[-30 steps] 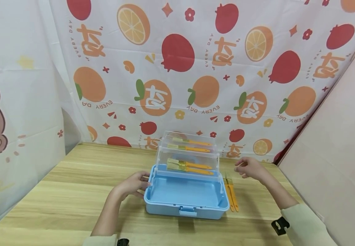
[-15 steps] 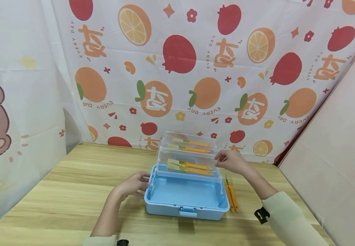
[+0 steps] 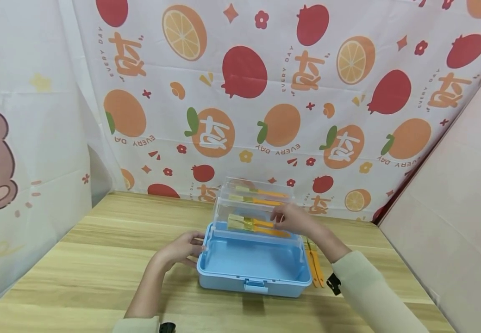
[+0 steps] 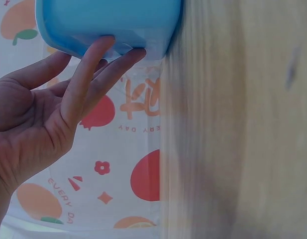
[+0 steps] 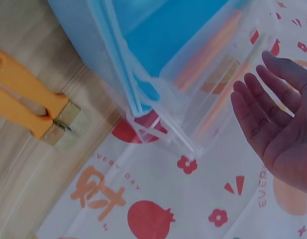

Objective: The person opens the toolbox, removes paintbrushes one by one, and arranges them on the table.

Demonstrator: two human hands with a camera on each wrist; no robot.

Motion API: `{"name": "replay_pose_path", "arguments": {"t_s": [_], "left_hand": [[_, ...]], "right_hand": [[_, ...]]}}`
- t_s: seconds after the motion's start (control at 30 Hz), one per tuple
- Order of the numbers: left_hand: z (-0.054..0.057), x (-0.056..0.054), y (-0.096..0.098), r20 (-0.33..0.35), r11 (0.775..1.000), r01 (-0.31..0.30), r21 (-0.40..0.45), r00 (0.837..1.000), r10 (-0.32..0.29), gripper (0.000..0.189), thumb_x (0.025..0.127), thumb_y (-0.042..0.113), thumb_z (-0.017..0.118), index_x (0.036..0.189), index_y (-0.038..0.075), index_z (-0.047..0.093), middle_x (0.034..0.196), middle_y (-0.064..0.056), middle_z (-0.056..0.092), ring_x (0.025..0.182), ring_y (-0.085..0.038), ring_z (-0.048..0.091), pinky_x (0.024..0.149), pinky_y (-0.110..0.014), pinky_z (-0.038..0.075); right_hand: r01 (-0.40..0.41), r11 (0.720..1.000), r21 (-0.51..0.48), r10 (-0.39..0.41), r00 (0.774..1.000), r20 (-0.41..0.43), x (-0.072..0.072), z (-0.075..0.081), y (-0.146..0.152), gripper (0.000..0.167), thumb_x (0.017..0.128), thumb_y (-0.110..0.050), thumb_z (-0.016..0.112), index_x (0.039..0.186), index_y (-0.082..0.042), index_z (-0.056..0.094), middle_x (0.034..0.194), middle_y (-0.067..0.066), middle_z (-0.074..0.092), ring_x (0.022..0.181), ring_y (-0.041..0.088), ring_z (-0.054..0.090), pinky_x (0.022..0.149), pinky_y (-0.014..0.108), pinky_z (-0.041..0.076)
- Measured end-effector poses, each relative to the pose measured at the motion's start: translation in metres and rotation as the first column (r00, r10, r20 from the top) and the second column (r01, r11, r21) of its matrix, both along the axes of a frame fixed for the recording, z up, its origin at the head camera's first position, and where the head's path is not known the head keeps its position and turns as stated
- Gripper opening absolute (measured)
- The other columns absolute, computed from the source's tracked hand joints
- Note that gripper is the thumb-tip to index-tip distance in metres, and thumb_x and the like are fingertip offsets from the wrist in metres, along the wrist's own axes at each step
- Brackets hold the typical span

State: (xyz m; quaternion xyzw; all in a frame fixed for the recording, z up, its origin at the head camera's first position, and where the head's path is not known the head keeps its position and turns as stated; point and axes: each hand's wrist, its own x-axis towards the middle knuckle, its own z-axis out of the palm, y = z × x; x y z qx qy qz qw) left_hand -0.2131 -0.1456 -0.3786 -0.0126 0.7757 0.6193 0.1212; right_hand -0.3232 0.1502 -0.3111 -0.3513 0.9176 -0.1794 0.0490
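Note:
A blue toolbox (image 3: 223, 283) stands on the table with clear fold-out trays (image 3: 220, 213) raised at its back. Two paintbrushes with orange handles (image 3: 271, 232) lie in the lower tray, and more paintbrushes (image 3: 240, 200) sit higher up. My left hand (image 3: 182, 249) touches the box's left side; in the left wrist view its fairly straight fingers (image 4: 126, 64) rest against the wall. Over the right ends of the lower tray's brush handles is my right hand (image 3: 292, 218). Its fingers look loosely bent in the right wrist view, with nothing seen in them.
To the right of the box, two more orange-handled paintbrushes (image 3: 316, 270) lie side by side on the wooden table (image 3: 111, 259). A fruit-print cloth (image 3: 244, 125) hangs behind the box. Pale walls flank the table.
My right hand has moved left from beyond the box's right side to over the lower tray's brush handles. The left hand and the box have stayed put.

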Motion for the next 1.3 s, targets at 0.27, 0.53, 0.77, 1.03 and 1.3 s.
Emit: {"name": "replay_pose_path", "arguments": {"t_s": [0.27,0.53,0.77,1.03,1.3], "left_hand": [[0.000,0.002,0.001,-0.001,1.000,0.002,0.014,1.000,-0.002,0.039,0.090,-0.003,0.050,0.126,-0.013,0.040,0.115,-0.026,0.053,0.097,-0.034,0.057,0.066,-0.045,0.054],[0.001,0.002,0.003,-0.005,1.000,-0.012,0.010,1.000,0.012,0.038,0.090,-0.003,0.050,0.126,-0.012,0.041,0.117,-0.025,0.053,0.094,-0.033,0.058,0.066,-0.044,0.054],[0.001,0.003,0.003,-0.005,1.000,-0.020,0.003,1.000,0.020,0.038,0.090,-0.003,0.051,0.125,-0.012,0.042,0.116,-0.024,0.053,0.094,-0.032,0.058,0.065,-0.044,0.054],[-0.001,0.003,0.003,-0.009,1.000,-0.012,0.009,1.000,0.012,0.038,0.090,-0.002,0.050,0.126,-0.012,0.041,0.117,-0.025,0.053,0.096,-0.033,0.057,0.065,-0.044,0.054],[-0.003,0.002,0.003,-0.006,1.000,-0.010,0.011,1.000,0.010,0.038,0.091,-0.003,0.050,0.127,-0.012,0.041,0.117,-0.025,0.053,0.097,-0.033,0.057,0.064,-0.044,0.054]], "right_hand": [[-0.113,0.993,0.046,0.115,0.992,-0.052,0.001,-0.019,-0.010,0.014,0.083,-0.008,0.068,0.096,-0.010,0.068,0.083,-0.004,0.060,0.071,0.011,0.053,0.063,0.018,0.049],[-0.107,0.992,0.065,0.113,0.989,-0.098,-0.001,-0.028,-0.011,0.014,0.081,-0.004,0.069,0.093,-0.010,0.068,0.085,0.001,0.061,0.072,0.013,0.052,0.065,0.021,0.049],[-0.100,0.990,0.103,0.112,0.986,-0.123,-0.005,-0.033,-0.012,0.014,0.081,-0.003,0.068,0.093,-0.011,0.069,0.081,-0.003,0.059,0.069,0.011,0.050,0.063,0.021,0.046],[-0.102,0.985,0.141,0.127,0.975,-0.182,0.001,-0.030,-0.008,0.019,0.082,-0.007,0.070,0.100,-0.010,0.071,0.092,0.001,0.063,0.076,0.013,0.052,0.071,0.023,0.049],[-0.099,0.987,0.126,0.131,0.954,-0.271,0.004,-0.024,-0.004,0.022,0.079,-0.011,0.073,0.100,-0.013,0.071,0.100,-0.001,0.064,0.083,0.015,0.056,0.082,0.031,0.050]]}}
